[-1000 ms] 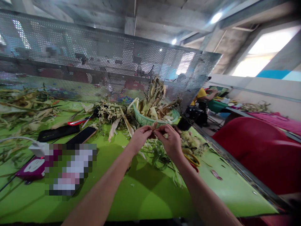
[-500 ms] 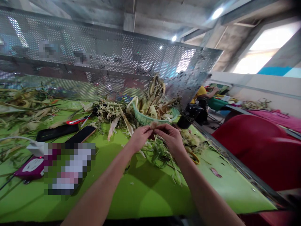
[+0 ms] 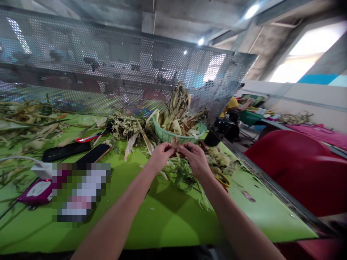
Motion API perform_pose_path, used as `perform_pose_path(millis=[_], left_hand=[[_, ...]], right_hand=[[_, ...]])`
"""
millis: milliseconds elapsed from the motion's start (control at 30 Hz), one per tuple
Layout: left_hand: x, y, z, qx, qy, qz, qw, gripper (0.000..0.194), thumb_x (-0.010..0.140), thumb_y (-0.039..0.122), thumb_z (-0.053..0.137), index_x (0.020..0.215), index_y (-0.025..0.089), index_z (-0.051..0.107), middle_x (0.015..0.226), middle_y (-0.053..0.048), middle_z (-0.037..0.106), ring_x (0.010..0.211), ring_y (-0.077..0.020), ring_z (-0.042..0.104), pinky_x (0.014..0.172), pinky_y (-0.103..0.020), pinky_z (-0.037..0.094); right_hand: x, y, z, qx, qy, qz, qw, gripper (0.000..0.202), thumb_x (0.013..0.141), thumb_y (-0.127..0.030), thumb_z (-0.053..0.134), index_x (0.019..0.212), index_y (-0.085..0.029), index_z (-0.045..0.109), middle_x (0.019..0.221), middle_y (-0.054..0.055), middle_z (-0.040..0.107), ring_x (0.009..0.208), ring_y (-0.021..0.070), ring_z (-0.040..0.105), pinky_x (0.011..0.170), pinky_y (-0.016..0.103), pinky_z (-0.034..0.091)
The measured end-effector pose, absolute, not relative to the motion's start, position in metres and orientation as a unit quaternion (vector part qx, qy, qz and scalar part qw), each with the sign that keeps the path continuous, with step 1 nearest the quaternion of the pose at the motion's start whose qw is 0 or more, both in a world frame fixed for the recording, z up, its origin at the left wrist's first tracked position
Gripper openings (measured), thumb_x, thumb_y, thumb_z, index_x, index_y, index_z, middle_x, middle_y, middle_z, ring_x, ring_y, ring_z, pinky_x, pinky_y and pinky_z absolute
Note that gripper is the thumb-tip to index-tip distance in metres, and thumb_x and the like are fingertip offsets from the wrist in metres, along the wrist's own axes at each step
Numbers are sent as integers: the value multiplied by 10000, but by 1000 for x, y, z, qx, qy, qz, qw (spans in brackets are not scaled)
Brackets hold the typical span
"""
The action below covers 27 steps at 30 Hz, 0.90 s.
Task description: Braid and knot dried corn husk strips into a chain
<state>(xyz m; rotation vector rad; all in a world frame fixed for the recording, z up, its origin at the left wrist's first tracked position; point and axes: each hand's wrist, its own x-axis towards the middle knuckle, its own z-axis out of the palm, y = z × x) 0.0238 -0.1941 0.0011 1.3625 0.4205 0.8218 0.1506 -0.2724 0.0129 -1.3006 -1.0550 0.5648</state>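
A small brownish piece of dried husk (image 3: 175, 142) is pinched between my two hands, above the green table (image 3: 114, 216). My left hand (image 3: 162, 156) grips its left side with closed fingers. On its right side, the fingers of my right hand (image 3: 194, 157) are closed on it too. Just behind the hands stands a light green basket (image 3: 165, 136) filled with dried corn husks (image 3: 177, 108). Green shredded strips (image 3: 185, 175) lie on the table beneath my hands.
Dried plant heaps (image 3: 126, 128) lie behind and left. Red-handled scissors (image 3: 90, 138), a phone (image 3: 93, 155), a black case (image 3: 66, 151) and a purple box (image 3: 36, 191) lie left. A yellow ring (image 3: 223, 180) lies right. Red chairs (image 3: 298, 166) and a person in yellow (image 3: 232, 104) are beyond.
The brownish piece now stands up more visibly between my fingertips. My right hand has shifted slightly left and down; both hands keep their pinch.
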Motion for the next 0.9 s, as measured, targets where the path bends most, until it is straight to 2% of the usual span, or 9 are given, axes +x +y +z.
perform_pose_path(millis=[100,233,467,567,700,900], left_hand=[[24,-193,0,536,205,366,733,192,682,303,688,699,144,582,639,6,579,619,-102,522,650,-244,403],[23,-191,-1,505,212,357,757,201,647,294,709,673,143,578,611,5,576,580,-84,497,594,-226,371],[22,-194,1,456,202,334,800,208,611,272,738,690,148,592,637,-9,613,570,-73,496,583,-211,374],[23,-195,-1,450,187,341,804,234,617,283,753,739,148,606,684,-4,625,576,-63,493,604,-209,387],[23,-198,2,452,158,355,803,230,638,293,744,724,154,582,694,11,613,626,-76,522,630,-212,397],[21,-202,10,523,151,371,753,205,712,335,689,744,149,608,727,-11,632,693,-102,546,676,-231,401]], right_hand=[[152,-275,15,-577,-482,192,631,210,753,-387,691,789,-183,657,722,4,624,632,130,533,618,262,442],[152,-279,18,-568,-588,66,572,126,764,-310,701,845,-214,703,831,31,650,757,170,580,717,307,472],[150,-279,21,-567,-636,-22,523,57,794,-274,677,792,-219,691,798,33,642,757,187,603,717,323,484],[150,-278,18,-577,-615,-12,537,62,796,-270,672,797,-207,672,802,31,637,751,181,602,717,315,483],[150,-275,14,-582,-557,68,589,119,792,-305,672,832,-198,637,782,24,647,705,174,613,684,311,498],[149,-272,15,-566,-518,127,628,161,758,-330,697,803,-196,620,724,12,640,661,164,600,655,304,504]])
